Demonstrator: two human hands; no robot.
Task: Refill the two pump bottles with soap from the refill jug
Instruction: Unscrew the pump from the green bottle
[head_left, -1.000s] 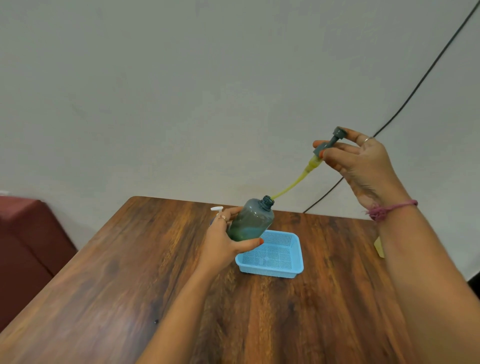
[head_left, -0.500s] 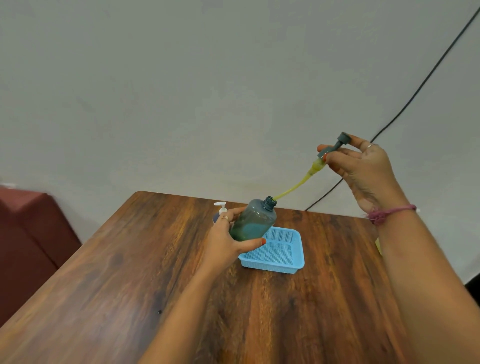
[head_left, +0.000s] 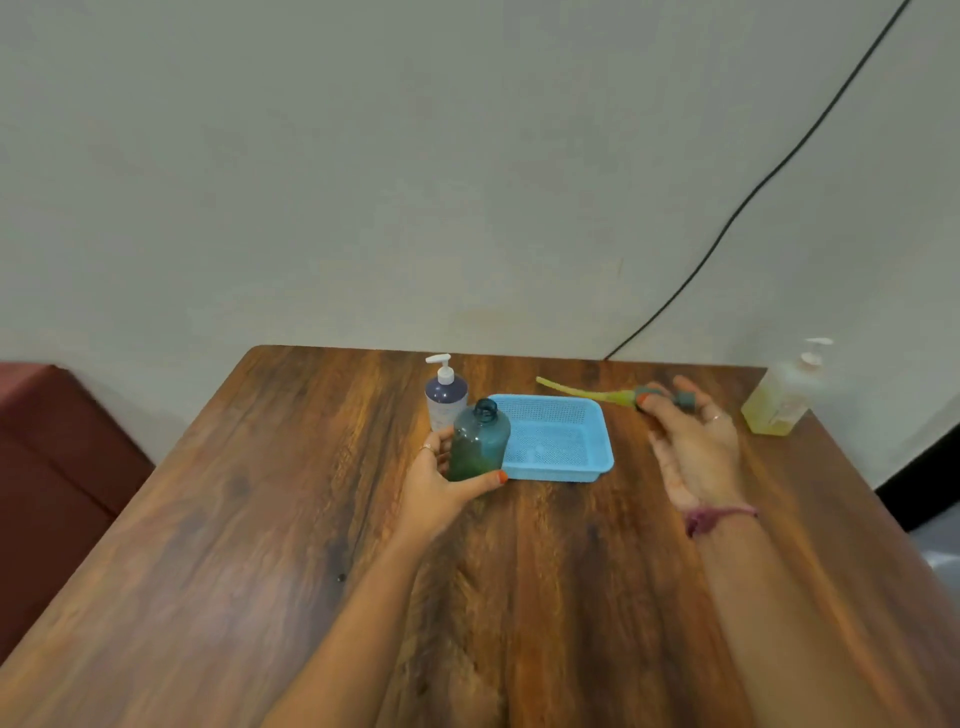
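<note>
1. Wooden table (head_left: 260, 545), dark brown grain; bears every item listed below.
2. Left hand (head_left: 439, 480): wrapped around the teal translucent plastic bottle (head_left: 479, 440), thumb across the front near the base. The bottle stands upright on the table, touching or just beside the tray's near-left corner. Neck open, no pump fitted; green liquid only in the lower part.
3. Right hand (head_left: 693, 447): low over the table, right of the tray, fingers closed loosely on the grey pump head with yellow-green dip tube (head_left: 613, 396). The tube points left, along or over the far edge of the tray.
4. Light blue perforated plastic tray (head_left: 553, 439): empty, between the two hands.
5. Dark blue pump bottle with white pump (head_left: 445, 394): behind the teal bottle, pump still on.
6. Clear bottle of yellow liquid with white pump (head_left: 784, 392): far right corner, well apart from both hands; possibly the soap supply.
7. Progress, judged: early. One bottle opened, nothing poured; second bottle untouched.
</note>
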